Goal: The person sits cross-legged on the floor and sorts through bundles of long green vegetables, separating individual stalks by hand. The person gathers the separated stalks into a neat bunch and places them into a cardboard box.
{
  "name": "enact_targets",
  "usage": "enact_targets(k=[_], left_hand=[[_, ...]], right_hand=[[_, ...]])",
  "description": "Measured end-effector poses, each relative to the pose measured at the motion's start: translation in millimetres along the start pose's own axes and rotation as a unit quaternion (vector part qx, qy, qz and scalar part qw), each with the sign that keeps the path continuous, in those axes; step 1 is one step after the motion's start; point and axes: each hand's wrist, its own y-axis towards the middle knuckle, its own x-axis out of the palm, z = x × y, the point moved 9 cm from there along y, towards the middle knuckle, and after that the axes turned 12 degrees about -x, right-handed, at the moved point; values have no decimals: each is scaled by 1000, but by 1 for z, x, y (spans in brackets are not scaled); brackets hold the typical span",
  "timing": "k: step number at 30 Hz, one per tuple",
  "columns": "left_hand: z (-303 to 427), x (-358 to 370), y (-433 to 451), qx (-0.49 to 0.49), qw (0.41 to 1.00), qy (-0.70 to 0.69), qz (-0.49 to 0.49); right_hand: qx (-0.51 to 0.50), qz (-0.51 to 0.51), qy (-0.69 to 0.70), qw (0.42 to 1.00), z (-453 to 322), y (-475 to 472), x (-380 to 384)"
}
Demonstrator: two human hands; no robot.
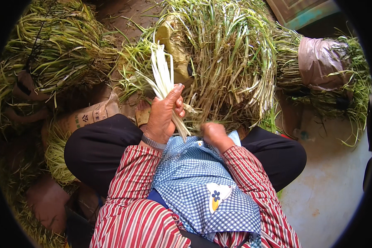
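Note:
My left hand (164,114), with a grey band at the wrist, is closed around a small bunch of pale, whitish plant stalks (161,73). The stalks stick out above the thumb and below the palm. My right hand (215,133) is blurred and curled, just right of the stalks' lower ends and over the top of the blue checked apron (201,183); whether it holds anything cannot be told. Beyond both hands lies a large heap of long green and brown stalks (226,68), with a yellow woven sack (173,46) at its left side.
A second pile of leafy stalks (62,46) lies at the upper left. Near my left knee are a printed sack (90,114) and pale green stalks (57,155). A bundle wrapped in pinkish plastic (322,63) lies at right. A wooden panel (300,11) is at the top right.

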Motion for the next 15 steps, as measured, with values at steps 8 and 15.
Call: enact_targets(k=[8, 15], left_hand=[[-2, -6, -2, 8, 1000, -5, -4], [-6, -2, 1, -6, 1000, 0, 6]], right_hand=[[-110, -45, 47, 992, -28, 3, -12], [45, 403, 196, 893, 57, 25, -152]])
